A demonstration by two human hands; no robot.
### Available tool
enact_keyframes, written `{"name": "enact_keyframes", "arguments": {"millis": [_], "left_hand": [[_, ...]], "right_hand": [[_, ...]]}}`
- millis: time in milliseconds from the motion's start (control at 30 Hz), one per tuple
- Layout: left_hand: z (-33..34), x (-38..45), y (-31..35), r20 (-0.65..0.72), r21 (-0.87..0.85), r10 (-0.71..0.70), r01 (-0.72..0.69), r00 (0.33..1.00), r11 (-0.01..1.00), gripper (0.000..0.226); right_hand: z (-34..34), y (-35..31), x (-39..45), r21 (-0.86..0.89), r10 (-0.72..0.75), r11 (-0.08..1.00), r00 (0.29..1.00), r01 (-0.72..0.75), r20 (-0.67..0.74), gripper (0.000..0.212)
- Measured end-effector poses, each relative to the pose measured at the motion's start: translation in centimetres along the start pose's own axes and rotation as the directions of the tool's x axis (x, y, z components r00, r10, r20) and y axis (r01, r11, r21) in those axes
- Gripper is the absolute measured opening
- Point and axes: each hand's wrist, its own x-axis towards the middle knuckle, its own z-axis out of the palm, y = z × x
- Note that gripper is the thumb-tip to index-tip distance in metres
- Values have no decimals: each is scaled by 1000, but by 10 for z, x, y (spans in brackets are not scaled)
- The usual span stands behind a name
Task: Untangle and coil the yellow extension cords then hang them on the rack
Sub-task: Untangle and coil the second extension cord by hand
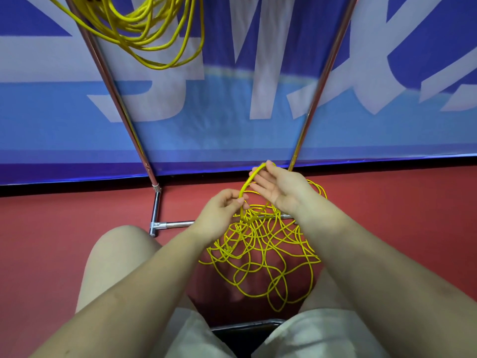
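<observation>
Behind everything, 1 blue banner [232,112] is hanging w/ 1 rack [157,202], 1 coiled cord [154,34] dangling. Floor: 1 tangled cord [268,259]. 2 hands: left hand [219,213] is pinching it, right hand [281,187] is hooking its loop, fingers relaxed.

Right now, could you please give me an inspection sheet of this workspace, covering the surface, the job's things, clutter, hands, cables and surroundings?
Surface: red floor, bare where it shows.
Job's things: tangled cord in a loose heap on the floor between the knees; coiled cord hanging at upper left by the rack; the hook itself is out of frame.
Clutter: nothing seen.
Hands: left hand pinches a raised loop of the tangled cord; right hand holds the same loop higher up, fingers loosely spread.
Cables: only the two yellow cords; plugs not visible.
Surroundings: blue banner behind the rack; dark seat edge below.
</observation>
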Motion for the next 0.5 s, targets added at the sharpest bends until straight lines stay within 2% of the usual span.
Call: {"name": "enact_keyframes", "arguments": {"millis": [67,100,167,200,300,367,500], "left_hand": [[-1,2,5,-59,-35,-4,2,998,999,17],[-2,3,8,-93,-65,-16,10,996,998,17],[-8,7,11,-165,-161,-66,39,984,986,18],[-12,9,12,-190,-209,-91,50,978,977,17],[-22,13,16,-212,-345,-160,79,964,935,16],[-26,13,19,-195,-413,-198,102,961,905,17],[-32,13,25,-156,-503,-246,137,957,853,18]], "right_hand": [[-5,7,1,-232,-11,973,999,19,35,21],[-10,12,0,-441,-24,896,998,48,60,26],[-23,26,-4,-796,-68,581,985,169,159,28],[-30,33,-5,-874,-77,430,973,228,216,27],[-47,47,-11,-939,-38,161,952,305,303,30],[-53,50,-9,-938,-66,12,937,345,344,38],[-54,52,-4,-927,-141,-29,916,375,375,36]]}}
